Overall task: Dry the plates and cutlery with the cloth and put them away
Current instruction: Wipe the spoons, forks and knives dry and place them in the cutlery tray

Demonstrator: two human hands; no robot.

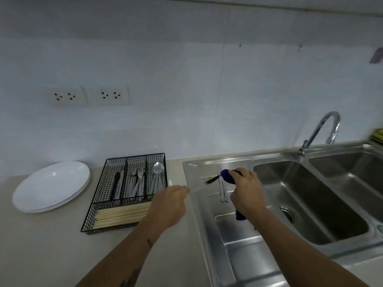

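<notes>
My right hand (pixel 246 189) grips a bunched dark blue cloth (pixel 228 177) above the sink's draining board (pixel 238 230). My left hand (pixel 170 204) pinches the pale end of a thin, motion-blurred knife (pixel 211 180). Its black handle points at the cloth. Two or three pieces of steel cutlery (pixel 222 193) lie on the draining board, just left of my right hand. A black wire cutlery tray (pixel 97 206) on the counter holds knives, forks, spoons and chopsticks. A stack of white plates (pixel 51 185) sits to its left.
A double steel sink basin (pixel 310 195) with a curved tap (pixel 323 129) fills the right side. Two wall sockets (pixel 89 96) sit above the counter. Something green-yellow (pixel 378 135) shows at the far right edge. Beige countertop (pixel 41 245) runs along the front left.
</notes>
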